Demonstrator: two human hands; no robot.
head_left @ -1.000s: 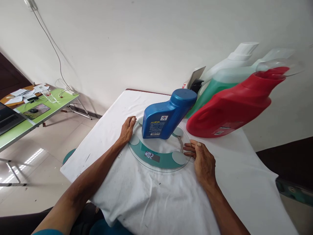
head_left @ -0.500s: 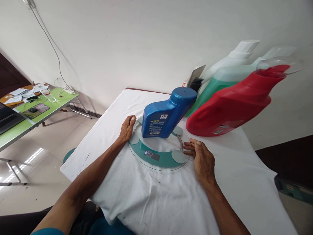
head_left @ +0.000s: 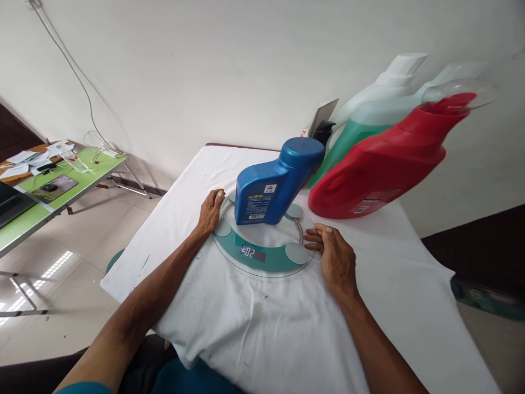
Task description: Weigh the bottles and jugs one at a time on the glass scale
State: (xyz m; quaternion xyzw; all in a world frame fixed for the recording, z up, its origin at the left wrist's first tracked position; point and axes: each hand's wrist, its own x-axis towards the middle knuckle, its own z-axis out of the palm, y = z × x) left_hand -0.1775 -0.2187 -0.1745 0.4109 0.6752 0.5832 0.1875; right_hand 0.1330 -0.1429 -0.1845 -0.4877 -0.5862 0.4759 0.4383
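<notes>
- The round glass scale lies on the white-covered tabletop, midway between its left and right edges and toward the far edge.
- The blue bottle stands upright on the scale's platform, cap closed.
- The left hand rests flat against the scale's left rim, grip apart, clamped on nothing.
- The right hand lies flat at the scale's right rim, fingertips touching the glass, grip apart.
- Change over the last second: the scale display shows digits, goes dim half a second ago, and is lit again now. Neither hand nor the bottle has shifted on the tabletop.
- Judgement: the reading appears to be settling while both hands steady the scale.
- A red jug, a green jug and a white jug stand at the far right corner, well apart from both hands.
</notes>
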